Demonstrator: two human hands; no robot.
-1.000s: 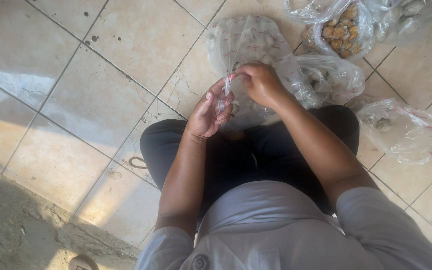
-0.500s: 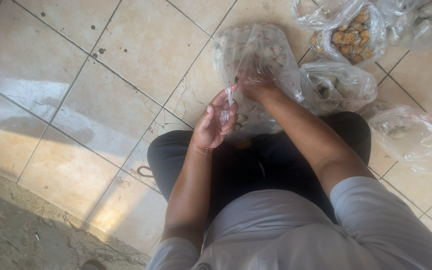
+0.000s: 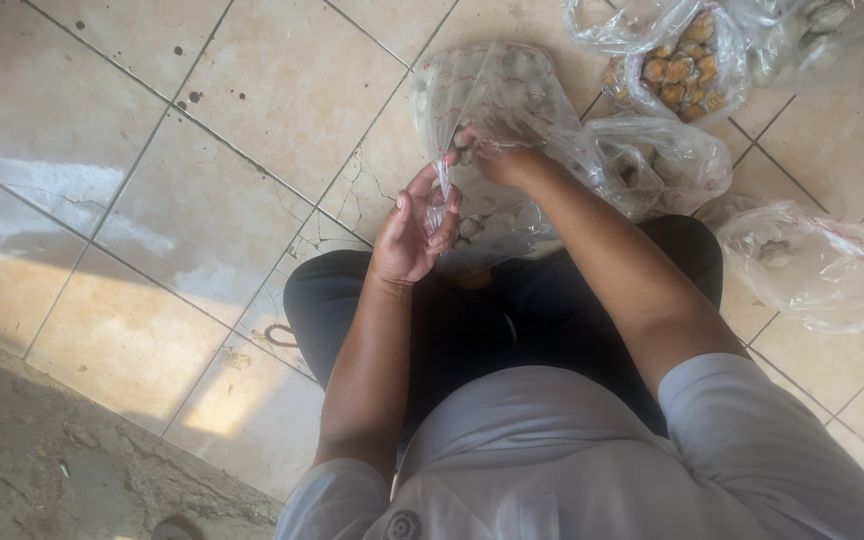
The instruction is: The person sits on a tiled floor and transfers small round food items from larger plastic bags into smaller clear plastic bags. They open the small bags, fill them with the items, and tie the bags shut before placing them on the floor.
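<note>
A: Head view status?
B: Person seated on tiled floor [image 3: 202, 130], dark trousers. Left hand [image 3: 412, 235] half curled, fingers [image 3: 444, 232] pinching the edge of a clear plastic bag [image 3: 512, 100]. Right hand [image 3: 497, 155] pushed into that bag's mouth, film draped over it.
A: Contents?
B: Small greyish lumps, too blurred to identify.
A: Anything else nearby?
B: Three more bags on the floor: one with brown pieces [image 3: 682, 60] at top, a second clear bag [image 3: 667, 165] just beside the right forearm, a third [image 3: 807, 265] apart at right.

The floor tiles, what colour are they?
Beige floor tiles with dark grout lines, in the head view.
</note>
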